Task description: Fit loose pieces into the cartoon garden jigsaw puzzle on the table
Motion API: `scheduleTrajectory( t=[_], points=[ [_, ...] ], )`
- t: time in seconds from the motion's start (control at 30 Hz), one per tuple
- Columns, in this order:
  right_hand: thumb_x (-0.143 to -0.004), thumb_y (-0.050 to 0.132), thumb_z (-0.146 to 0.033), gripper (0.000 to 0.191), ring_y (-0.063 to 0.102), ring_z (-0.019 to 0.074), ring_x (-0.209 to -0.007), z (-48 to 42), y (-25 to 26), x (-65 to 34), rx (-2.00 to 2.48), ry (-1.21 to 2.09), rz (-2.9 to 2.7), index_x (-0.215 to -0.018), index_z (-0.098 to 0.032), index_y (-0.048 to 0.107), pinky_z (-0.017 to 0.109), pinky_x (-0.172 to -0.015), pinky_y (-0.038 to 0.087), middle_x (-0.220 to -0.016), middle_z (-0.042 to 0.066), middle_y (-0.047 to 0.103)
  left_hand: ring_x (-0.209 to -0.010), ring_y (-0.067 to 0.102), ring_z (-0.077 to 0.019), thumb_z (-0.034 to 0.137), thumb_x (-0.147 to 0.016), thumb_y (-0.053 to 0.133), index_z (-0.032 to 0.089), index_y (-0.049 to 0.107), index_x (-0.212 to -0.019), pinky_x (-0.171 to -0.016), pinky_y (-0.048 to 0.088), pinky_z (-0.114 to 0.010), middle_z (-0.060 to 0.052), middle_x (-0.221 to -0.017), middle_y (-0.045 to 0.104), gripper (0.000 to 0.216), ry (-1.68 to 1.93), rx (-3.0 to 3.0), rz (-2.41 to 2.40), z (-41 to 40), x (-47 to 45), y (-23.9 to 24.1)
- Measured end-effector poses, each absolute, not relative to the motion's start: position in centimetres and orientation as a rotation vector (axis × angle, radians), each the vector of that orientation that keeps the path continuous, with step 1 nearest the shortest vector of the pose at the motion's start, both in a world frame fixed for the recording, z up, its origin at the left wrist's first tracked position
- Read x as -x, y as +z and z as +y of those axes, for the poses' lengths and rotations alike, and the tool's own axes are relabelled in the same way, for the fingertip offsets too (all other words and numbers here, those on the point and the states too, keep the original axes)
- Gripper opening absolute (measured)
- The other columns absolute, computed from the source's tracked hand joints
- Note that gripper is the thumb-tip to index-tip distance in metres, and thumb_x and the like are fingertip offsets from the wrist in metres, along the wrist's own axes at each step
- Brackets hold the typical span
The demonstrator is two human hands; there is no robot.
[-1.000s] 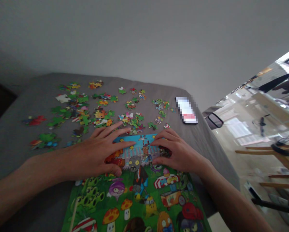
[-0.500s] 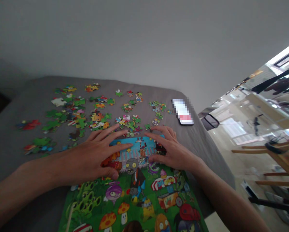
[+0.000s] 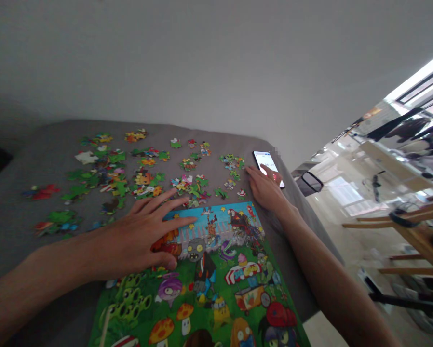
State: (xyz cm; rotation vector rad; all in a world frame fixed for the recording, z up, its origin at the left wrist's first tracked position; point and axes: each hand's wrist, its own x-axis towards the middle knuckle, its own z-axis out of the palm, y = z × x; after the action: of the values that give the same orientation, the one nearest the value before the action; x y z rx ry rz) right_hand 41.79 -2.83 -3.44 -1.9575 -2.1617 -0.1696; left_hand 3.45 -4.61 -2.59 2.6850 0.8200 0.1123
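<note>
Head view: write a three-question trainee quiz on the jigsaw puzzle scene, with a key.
1. True or false: the left hand lies flat on the assembled jigsaw puzzle.
2. Multiple choice: the right hand is nearest to A) the phone, B) the red loose piece far left, C) the wooden chair.
3. Fill in: the loose puzzle pieces lie scattered on a ____ cloth.

Key
1. True; its fingers are spread over the puzzle's top left part.
2. A; its fingertips reach the phone's lit screen at the cloth's far right corner.
3. Grey.
</note>
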Motion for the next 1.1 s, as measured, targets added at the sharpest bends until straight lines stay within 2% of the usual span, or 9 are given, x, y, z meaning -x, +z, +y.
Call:
scheduleTrajectory(
  t=[0.13, 0.23, 0.37, 0.57, 0.77, 0.9, 1.1],
  points=[
    [-0.103, 0.042, -0.022, 0.042, 0.051, 0.0357, -0.135, -3.4, -3.3, -41.9, 1.888, -0.15, -2.205, -0.135, -0.022, 0.069, 0.06, -0.113, 0.035, -0.141, 0.011, 0.068, -0.158, 0.018, -0.0467, 0.063, -0.085, 0.076, 0.051, 0.044, -0.154, -0.123, 0.028, -0.068, 0.0, -0.173, 0.028, 0.078, 0.134, -2.692, 0.801, -4.7, -3.3, -2.8],
    [-0.102, 0.046, -0.022, 0.037, 0.058, 0.0334, -0.119, -3.8, -3.0, -42.1, 1.837, -0.135, -2.23, -0.128, -0.022, 0.073, 0.054, -0.104, 0.043, -0.134, 0.01, 0.072, -0.158, 0.017, -0.0474, 0.06, -0.087, 0.075, 0.051, 0.043, -0.155, -0.122, 0.028, -0.069, 0.001, -0.174, 0.026, 0.076, 0.104, -2.677, 0.815, -4.8, -3.4, -2.6],
    [-0.101, 0.047, -0.017, 0.034, 0.063, 0.0295, -0.109, -3.9, -2.8, -41.8, 1.752, -0.103, -2.274, -0.12, -0.021, 0.075, 0.048, -0.101, 0.044, -0.127, 0.011, 0.074, -0.158, 0.016, -0.0494, 0.061, -0.083, 0.078, 0.049, 0.047, -0.153, -0.12, 0.03, -0.073, -0.003, -0.173, 0.029, 0.077, 0.052, -2.634, 0.841, -4.8, -3.7, -2.1],
    [-0.103, 0.05, -0.021, 0.028, 0.065, 0.0275, -0.11, -4.7, -2.7, -40.9, 1.647, -0.05, -2.312, -0.111, -0.021, 0.077, 0.046, -0.101, 0.045, -0.122, 0.01, 0.076, -0.159, 0.009, -0.0488, 0.062, -0.086, 0.075, 0.045, 0.047, -0.155, -0.12, 0.024, -0.076, -0.006, -0.174, 0.024, 0.076, -0.053, -2.592, 0.853, -4.8, -4.1, -1.2],
    [-0.1, 0.051, -0.024, 0.034, 0.062, 0.0339, -0.114, -4.8, -3.2, -41.5, 1.688, -0.106, -2.229, -0.128, -0.017, 0.071, 0.054, -0.102, 0.044, -0.127, 0.015, 0.072, -0.16, 0.009, -0.0474, 0.065, -0.087, 0.073, 0.044, 0.046, -0.156, -0.123, 0.022, -0.073, -0.005, -0.175, 0.021, 0.077, -0.074, -2.525, 0.863, -5.1, -4.0, -0.5],
    [-0.1, 0.05, -0.025, 0.031, 0.067, 0.0321, -0.105, -4.7, -3.5, -41.9, 1.68, -0.086, -2.218, -0.118, -0.02, 0.074, 0.052, -0.099, 0.047, -0.113, 0.012, 0.077, -0.161, 0.003, -0.0429, 0.059, -0.087, 0.077, 0.044, 0.043, -0.158, -0.125, 0.016, -0.07, -0.004, -0.176, 0.016, 0.079, -0.123, -2.511, 0.862, -5.2, -4.3, -0.1],
    [-0.096, 0.057, -0.028, 0.028, 0.07, 0.0326, -0.107, -4.7, -3.8, -41.7, 1.645, 0.002, -2.159, -0.115, -0.02, 0.075, 0.053, -0.1, 0.05, -0.112, 0.013, 0.078, -0.162, 0.002, -0.0384, 0.05, -0.088, 0.079, 0.038, 0.047, -0.156, -0.127, 0.015, -0.066, -0.006, -0.175, 0.019, 0.076, -0.236, -2.48, 0.879, -5.5, -5.1, 1.3]
  ],
)
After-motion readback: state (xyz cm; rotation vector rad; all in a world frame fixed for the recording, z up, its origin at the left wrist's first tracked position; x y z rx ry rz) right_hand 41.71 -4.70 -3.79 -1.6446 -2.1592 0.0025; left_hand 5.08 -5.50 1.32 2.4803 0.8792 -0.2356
